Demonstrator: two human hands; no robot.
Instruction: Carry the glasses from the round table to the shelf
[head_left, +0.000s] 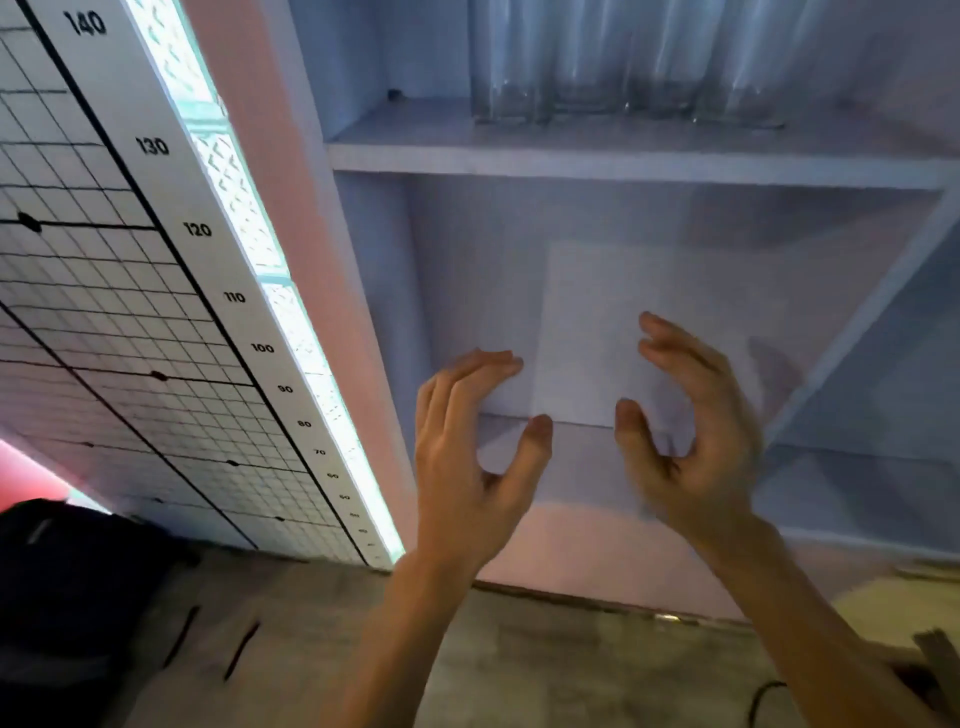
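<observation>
Through the head camera I am looking at the shelf (623, 158), a pale unit with an upper board and an open compartment beneath it. The glasses (613, 62) are standing upright on that upper board, tall and clear, in a close row that runs from about the middle of the board towards its right end, near the back. Their tops are running out of the picture, and the row is blurred enough that I cannot count them for certain.

Both hands are hanging in front of the lower compartment, well below the glasses and touching nothing. The left hand (467, 457) is showing its back to me, its fingers (483, 364) loosely curved and the thumb spread inward. The right hand (691, 441) is facing it, palm turned in; its fingers (670, 338) are also gently curved and parted from the thumb, holding nothing, though motion is smearing its outline. A clear gap is lying between the two hands.

Behind them a white panel (597, 322) is leaning against the back wall of the lower compartment. To the left of the shelf a lit glass-block strip (244, 208) is running down the wall, and beside it a measuring chart (130, 249) with a grid and printed numbers. A black bag (67, 582) is sitting on the floor (519, 665) at the lower left, and a dark cable (763, 699) is curling at the lower right.
</observation>
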